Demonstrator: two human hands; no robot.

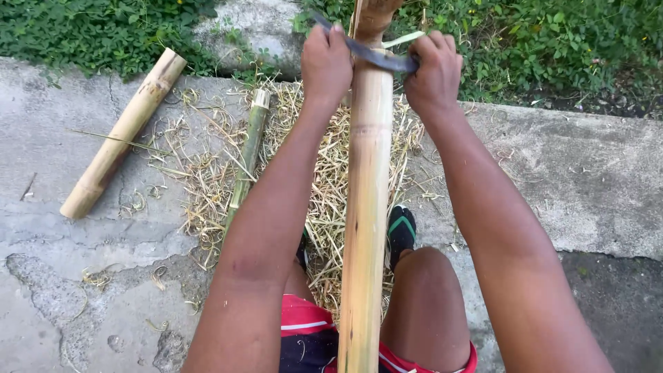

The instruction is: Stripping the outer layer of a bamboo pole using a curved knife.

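Note:
A long pale bamboo pole [364, 207] runs from between my knees up to the far end of the view. A dark curved blade [376, 56] lies crosswise over the pole near its top. My left hand [326, 63] grips the blade's left end and my right hand [434, 72] grips its right end, one on each side of the pole. A thin strip of shaved bamboo [404, 39] curls up just above the blade.
A short thick bamboo piece [124, 135] lies on the concrete at left. A thinner green bamboo piece [246, 155] lies on a heap of pale shavings [207, 179]. My sandalled foot [401, 231] rests by the pole. Green plants [545, 41] border the slab's far edge.

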